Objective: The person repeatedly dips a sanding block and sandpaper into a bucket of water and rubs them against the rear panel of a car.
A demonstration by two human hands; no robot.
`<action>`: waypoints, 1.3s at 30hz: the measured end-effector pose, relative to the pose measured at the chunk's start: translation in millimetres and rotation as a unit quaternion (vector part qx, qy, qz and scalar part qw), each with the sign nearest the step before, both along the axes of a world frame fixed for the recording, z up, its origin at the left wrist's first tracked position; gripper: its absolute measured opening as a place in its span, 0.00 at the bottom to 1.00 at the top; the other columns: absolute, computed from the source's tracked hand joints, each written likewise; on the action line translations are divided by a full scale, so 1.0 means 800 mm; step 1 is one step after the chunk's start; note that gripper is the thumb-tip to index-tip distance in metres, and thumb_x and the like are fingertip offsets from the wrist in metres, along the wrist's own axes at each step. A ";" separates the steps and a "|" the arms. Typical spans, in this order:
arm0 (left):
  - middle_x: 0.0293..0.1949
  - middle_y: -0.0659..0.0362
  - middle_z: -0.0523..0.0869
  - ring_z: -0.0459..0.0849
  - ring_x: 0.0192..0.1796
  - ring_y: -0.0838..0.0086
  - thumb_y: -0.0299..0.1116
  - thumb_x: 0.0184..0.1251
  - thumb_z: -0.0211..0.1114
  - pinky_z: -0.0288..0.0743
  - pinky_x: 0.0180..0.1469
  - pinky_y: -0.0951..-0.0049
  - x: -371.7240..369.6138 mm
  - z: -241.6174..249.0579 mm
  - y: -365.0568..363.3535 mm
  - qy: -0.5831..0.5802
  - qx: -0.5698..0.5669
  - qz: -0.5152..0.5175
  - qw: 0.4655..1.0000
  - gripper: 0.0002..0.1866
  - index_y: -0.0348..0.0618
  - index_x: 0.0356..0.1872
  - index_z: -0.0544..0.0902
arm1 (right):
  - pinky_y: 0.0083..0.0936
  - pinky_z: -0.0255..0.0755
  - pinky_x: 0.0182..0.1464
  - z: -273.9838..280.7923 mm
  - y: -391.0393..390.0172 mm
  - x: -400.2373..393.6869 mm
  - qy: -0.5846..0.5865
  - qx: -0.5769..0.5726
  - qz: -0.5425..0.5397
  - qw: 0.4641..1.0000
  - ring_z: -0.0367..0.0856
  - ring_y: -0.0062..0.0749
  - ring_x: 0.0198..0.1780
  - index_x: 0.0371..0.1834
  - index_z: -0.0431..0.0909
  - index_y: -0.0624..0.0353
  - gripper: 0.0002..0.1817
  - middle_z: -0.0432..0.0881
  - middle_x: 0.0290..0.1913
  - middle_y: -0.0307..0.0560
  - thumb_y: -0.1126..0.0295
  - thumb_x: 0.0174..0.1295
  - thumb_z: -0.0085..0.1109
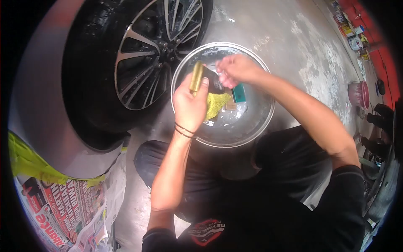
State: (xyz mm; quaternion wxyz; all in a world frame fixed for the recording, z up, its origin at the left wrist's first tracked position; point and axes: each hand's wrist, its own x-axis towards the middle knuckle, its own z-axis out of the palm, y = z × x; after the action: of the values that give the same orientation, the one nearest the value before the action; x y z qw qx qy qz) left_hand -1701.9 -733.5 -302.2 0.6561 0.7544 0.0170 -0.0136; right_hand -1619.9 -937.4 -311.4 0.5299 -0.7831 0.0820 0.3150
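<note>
A wheel (142, 55) stood beside a basin (254, 118). Above the basin, the right hand (235, 70) was half curled, too blurred to tell its hold; the left hand (189, 101), next to a yellow cloth (216, 105), clasped a golden bar (196, 78).

A black T-shirt (268, 214) with red-white logo (207, 232), dark trousers (289, 149) and 2 wristbands (184, 135) are worn.

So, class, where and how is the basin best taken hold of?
Likely by the basin's rim, from the far right: the round edge is bare there beside open floor, while the wheel crowds the left and the legs the near side.
</note>
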 end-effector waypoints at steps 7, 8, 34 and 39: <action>0.32 0.72 0.81 0.73 0.35 0.88 0.39 0.89 0.70 0.70 0.38 0.80 0.010 0.023 0.025 -0.042 -0.152 0.122 0.980 0.16 0.38 0.39 0.89 | 0.45 0.87 0.63 -0.168 0.038 0.004 -0.079 -0.471 0.262 0.838 0.93 0.54 0.64 0.59 0.94 0.59 0.21 0.93 0.62 0.57 0.59 0.67 0.74; 0.31 0.73 0.80 0.72 0.35 0.88 0.40 0.90 0.69 0.69 0.38 0.80 0.013 0.020 0.025 -0.054 -0.151 0.129 0.979 0.17 0.39 0.38 0.88 | 0.44 0.86 0.65 -0.185 0.037 -0.002 -0.071 -0.453 0.215 0.863 0.92 0.56 0.66 0.61 0.93 0.59 0.23 0.92 0.65 0.57 0.59 0.66 0.74; 0.35 0.71 0.79 0.73 0.39 0.86 0.41 0.94 0.62 0.71 0.43 0.79 0.016 0.008 0.031 -0.085 -0.219 0.160 0.959 0.17 0.39 0.42 0.84 | 0.31 0.88 0.47 -0.132 0.000 0.008 0.275 0.136 0.034 0.951 0.94 0.29 0.47 0.63 0.88 0.53 0.22 0.94 0.51 0.43 0.50 0.76 0.70; 0.38 0.68 0.83 0.76 0.42 0.84 0.42 0.95 0.60 0.74 0.48 0.76 0.014 0.009 0.031 -0.080 -0.219 0.146 0.961 0.18 0.38 0.46 0.85 | 0.32 0.88 0.41 -0.099 0.007 0.002 0.269 0.137 0.043 0.952 0.94 0.29 0.43 0.62 0.88 0.53 0.23 0.94 0.49 0.43 0.48 0.77 0.68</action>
State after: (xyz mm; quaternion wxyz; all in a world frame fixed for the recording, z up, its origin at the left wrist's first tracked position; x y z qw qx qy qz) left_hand -1690.5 -708.6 -295.3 0.7995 0.5800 0.0716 0.1392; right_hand -1618.0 -931.6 -390.7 0.5759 -0.5920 0.1440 0.5451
